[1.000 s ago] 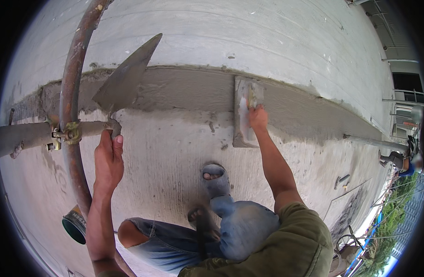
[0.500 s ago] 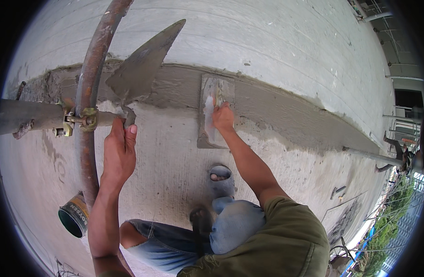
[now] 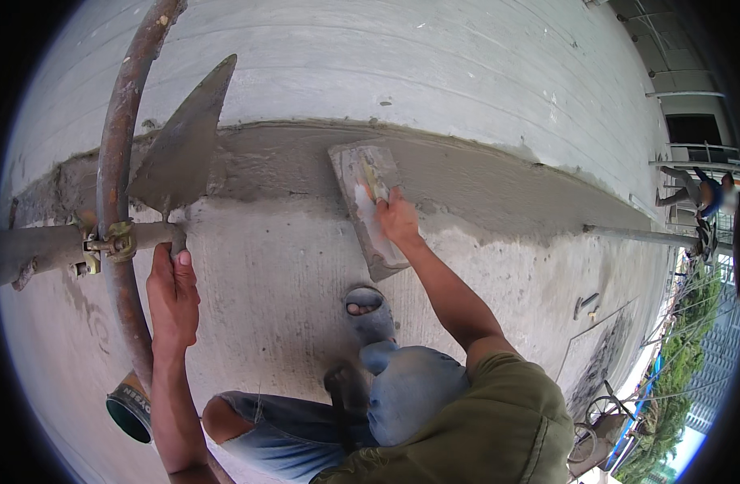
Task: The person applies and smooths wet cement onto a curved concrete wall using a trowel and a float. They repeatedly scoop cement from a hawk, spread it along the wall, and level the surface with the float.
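Observation:
My left hand (image 3: 174,294) is closed round the handle of a pointed trowel (image 3: 184,145), its blade tip up and its face smeared grey. That hand is beside the scaffold pipes. In my right hand (image 3: 398,218) is the grip of a flat rectangular plastering float (image 3: 362,189), tilted, its upper part over the band of wet mortar (image 3: 265,157) and its lower end over the pale concrete. The mortar runs along the foot of the grey wall (image 3: 346,64). What lies under the float is hidden.
A rusty upright pipe (image 3: 120,121) is joined by a clamp (image 3: 112,242) to a horizontal pipe (image 3: 35,250) on the left. A dark bucket (image 3: 129,410) stands below. Another pipe (image 3: 640,236), a wheelbarrow (image 3: 600,436) and a person (image 3: 700,189) are to the right.
The float has turned from nearly upright to a slant, its lower end swinging right. The trowel and my left hand sit further left and lower in view; the whole view has shifted somewhat.

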Action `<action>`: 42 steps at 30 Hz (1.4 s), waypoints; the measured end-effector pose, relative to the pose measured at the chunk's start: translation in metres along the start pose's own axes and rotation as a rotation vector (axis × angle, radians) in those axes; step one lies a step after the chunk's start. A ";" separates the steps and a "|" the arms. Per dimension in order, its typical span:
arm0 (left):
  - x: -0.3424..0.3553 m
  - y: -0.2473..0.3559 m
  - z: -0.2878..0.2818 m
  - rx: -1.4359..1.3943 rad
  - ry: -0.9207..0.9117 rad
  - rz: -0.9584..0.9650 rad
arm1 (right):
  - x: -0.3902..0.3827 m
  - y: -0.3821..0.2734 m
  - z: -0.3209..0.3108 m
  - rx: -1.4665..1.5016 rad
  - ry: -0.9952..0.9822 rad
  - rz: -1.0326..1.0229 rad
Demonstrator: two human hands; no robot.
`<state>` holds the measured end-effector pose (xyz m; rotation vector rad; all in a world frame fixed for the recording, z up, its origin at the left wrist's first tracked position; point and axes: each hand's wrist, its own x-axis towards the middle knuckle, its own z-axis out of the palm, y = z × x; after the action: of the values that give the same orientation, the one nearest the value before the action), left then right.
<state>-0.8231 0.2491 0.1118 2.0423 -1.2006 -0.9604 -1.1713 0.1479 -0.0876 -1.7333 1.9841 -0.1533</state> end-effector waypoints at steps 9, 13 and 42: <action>0.003 -0.004 0.012 -0.029 -0.032 -0.012 | 0.040 0.134 -0.058 -0.150 0.123 0.223; 0.003 -0.004 0.017 -0.053 -0.037 -0.013 | 0.049 0.138 -0.058 -0.134 0.101 0.252; 0.013 -0.021 0.009 0.026 0.035 0.171 | 0.044 -0.056 0.078 0.045 0.095 -0.001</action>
<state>-0.8162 0.2458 0.0867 1.9317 -1.3511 -0.8283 -1.0906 0.1137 -0.1456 -1.7279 2.0312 -0.2838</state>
